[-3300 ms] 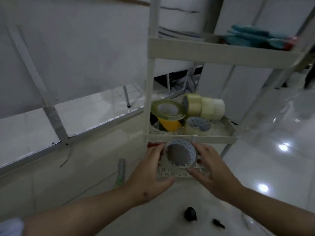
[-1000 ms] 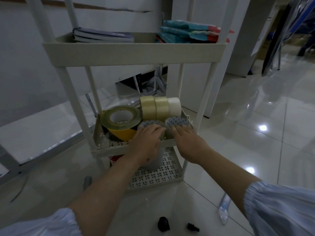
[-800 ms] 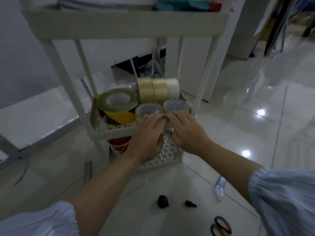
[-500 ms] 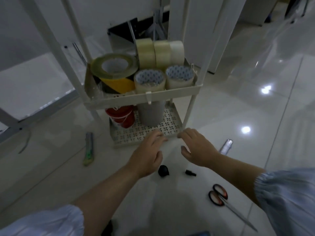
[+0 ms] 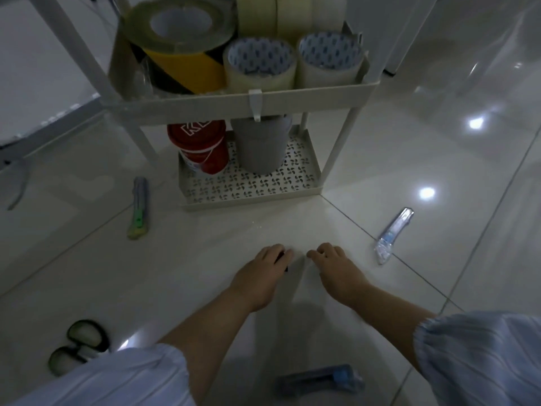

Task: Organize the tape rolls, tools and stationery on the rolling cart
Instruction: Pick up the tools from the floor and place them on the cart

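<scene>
Your left hand (image 5: 265, 269) curled over small black item (image 5: 283, 260) on floor before cart (image 5: 248, 197). Right hand (image 5: 333, 263) beside it, curled; grip unclear. Silver knife (image 5: 393, 234) lies right, nearer right hand.

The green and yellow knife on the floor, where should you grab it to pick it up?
Pinch the utility knife from above, thumb and fingers on its two long edges near the middle of the body. It lies flat on the floor, left of the cart, with free space on both sides. I cannot tell whether a blade sticks out, so avoid the ends.
</scene>
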Motion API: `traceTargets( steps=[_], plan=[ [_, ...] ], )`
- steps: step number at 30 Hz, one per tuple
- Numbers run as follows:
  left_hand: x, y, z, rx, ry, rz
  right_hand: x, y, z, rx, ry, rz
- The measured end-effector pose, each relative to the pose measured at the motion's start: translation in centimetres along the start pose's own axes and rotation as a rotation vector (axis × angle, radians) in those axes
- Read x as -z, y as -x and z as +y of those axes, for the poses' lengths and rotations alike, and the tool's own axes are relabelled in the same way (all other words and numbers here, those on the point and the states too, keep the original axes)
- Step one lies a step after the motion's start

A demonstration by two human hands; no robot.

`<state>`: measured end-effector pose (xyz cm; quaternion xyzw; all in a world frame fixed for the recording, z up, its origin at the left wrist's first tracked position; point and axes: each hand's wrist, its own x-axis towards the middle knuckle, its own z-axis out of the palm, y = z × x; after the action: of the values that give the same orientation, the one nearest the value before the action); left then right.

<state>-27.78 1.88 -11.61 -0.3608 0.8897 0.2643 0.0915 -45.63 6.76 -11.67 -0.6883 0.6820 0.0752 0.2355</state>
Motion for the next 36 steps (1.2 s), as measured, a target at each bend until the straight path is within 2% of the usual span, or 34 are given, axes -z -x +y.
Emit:
traceTargets(
  steps=[7,12,18,26,29,32,36],
  plan=[
    [-1.1,-0.3,-0.2,0.073,0.038,0.040,-0.7,-1.1,0.6,0.085,-0.009,0.028],
    [0.7,-0.2,-0.7,0.102,0.067,0.138,0.7,-2.7,0.1,0.157,-0.141,0.140],
    [2.4,1.0,-1.7,0.110,0.019,0.203,7.7,-2.9,-4.2,0.498,-0.162,0.466],
    [9.1,2.8,-3.1,0.050,-0.043,0.480,20.4,-4.4,-12.5,0.769,-0.088,0.904],
    [12.4,4.4,-3.8,0.019,-0.106,0.570,23.4,-5.4,-15.4,0.774,-0.098,0.925],
    [15.5,5.9,-4.2,-0.009,-0.147,0.696,24.3,-7.1,-16.8,0.704,-0.058,0.852],
    [18.7,7.1,-4.5,-0.057,-0.070,0.821,23.9,-8.3,-17.4,0.630,-0.044,0.788]
  ],
)
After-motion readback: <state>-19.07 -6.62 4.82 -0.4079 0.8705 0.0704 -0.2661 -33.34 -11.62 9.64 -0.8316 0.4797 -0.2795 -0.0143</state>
